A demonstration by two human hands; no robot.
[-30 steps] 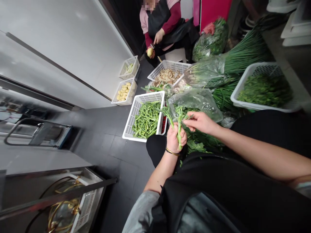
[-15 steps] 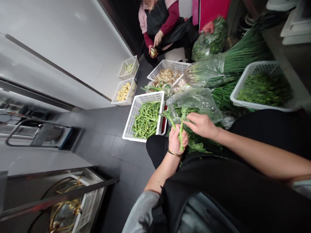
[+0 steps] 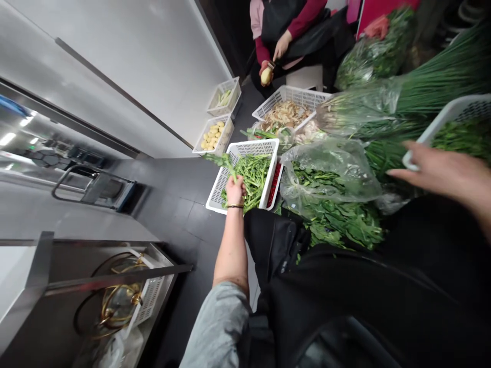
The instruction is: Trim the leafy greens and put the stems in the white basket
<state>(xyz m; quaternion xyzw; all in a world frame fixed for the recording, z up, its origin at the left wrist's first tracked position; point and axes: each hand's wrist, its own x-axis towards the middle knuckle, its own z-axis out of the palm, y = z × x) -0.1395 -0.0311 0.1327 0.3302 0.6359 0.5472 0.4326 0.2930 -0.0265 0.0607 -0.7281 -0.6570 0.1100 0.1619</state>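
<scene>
My left hand (image 3: 235, 190) is closed around green vegetable stalks (image 3: 222, 162) with leafy tops, over the near left side of a white slotted basket (image 3: 216, 197). Trimmed green stems (image 3: 253, 176) fill that basket. Off to the right, my right hand (image 3: 433, 163) is stretched out with thumb and fingers apart and nothing in it, near a white basket of leafy greens (image 3: 462, 133). Between my hands lie a clear plastic bag (image 3: 333, 163) and a heap of loose green leaves (image 3: 341, 225).
Red peppers (image 3: 274, 185) show beside the basket. Beyond are a basket of peelings (image 3: 286, 113), a basket of potatoes (image 3: 213, 136) and bundled green stalks (image 3: 441, 76). Opposite, a person's hand (image 3: 266, 74) holds a peeled potato. A metal rack (image 3: 169, 273) stands at lower left.
My left hand has moved left with the stalks, from above my lap to over the basket. My right hand has left the stalks and swung far right. The view has shifted.
</scene>
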